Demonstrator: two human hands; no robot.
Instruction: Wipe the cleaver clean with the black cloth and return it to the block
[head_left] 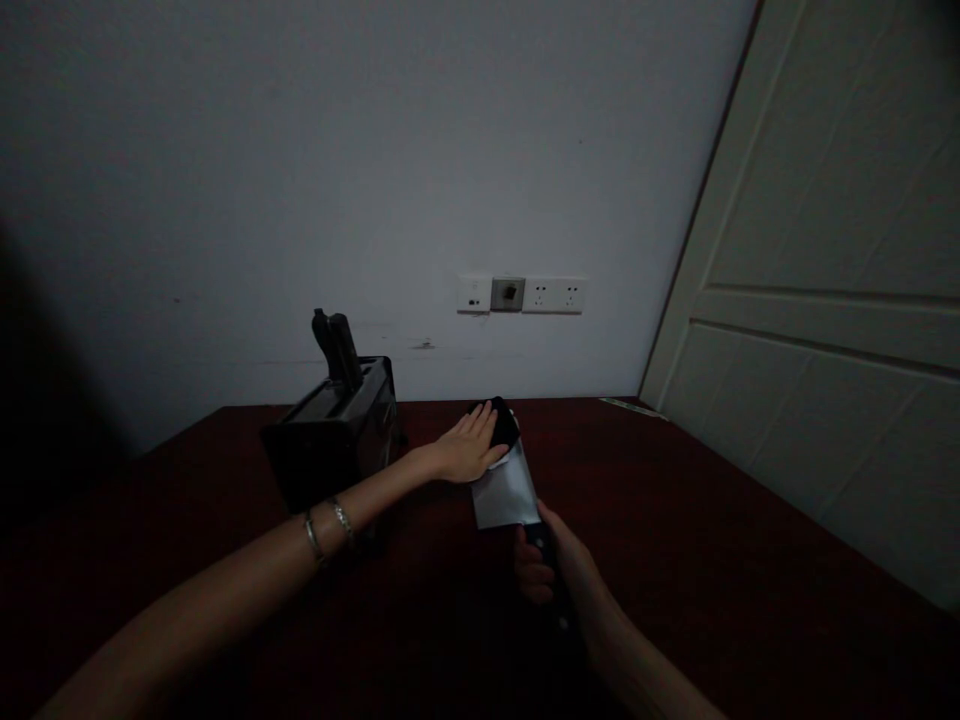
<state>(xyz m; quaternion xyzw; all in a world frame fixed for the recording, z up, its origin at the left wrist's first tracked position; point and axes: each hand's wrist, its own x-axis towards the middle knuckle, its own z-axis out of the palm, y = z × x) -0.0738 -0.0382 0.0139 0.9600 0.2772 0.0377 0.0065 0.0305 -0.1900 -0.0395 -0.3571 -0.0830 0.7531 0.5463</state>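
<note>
Black-handled steel cleaver point(508, 495) is clenched in the right hand point(574, 565); its twelve-o'clock end is covered by black cloth point(506, 424) under the flat, open left hand point(465, 452), nearer blade bare.

- We count 1 L hand point(465, 452) + 1 R hand point(577, 570), 2 hands tot.
- 1 cleaver point(504, 498) btwn them, its 1 handle in our R hand.
- 1 blk cloth-like pc point(505, 427) under our L hand.
- 2 bracelets point(342, 518) just behind our L hand, on the same arm.
- 1 block point(322, 450) to the L of our L hand, w/ 2 blk handles point(346, 352) up top.
- 1 tabletop point(675, 500) beneath both hands.
- 1 row of wall plates point(553, 295) beyond our hands, 1 grey in it.
- 1 thin strip point(634, 408) beyond & R of our R hand.
- 1 door point(825, 400) well R of our R hand.
</note>
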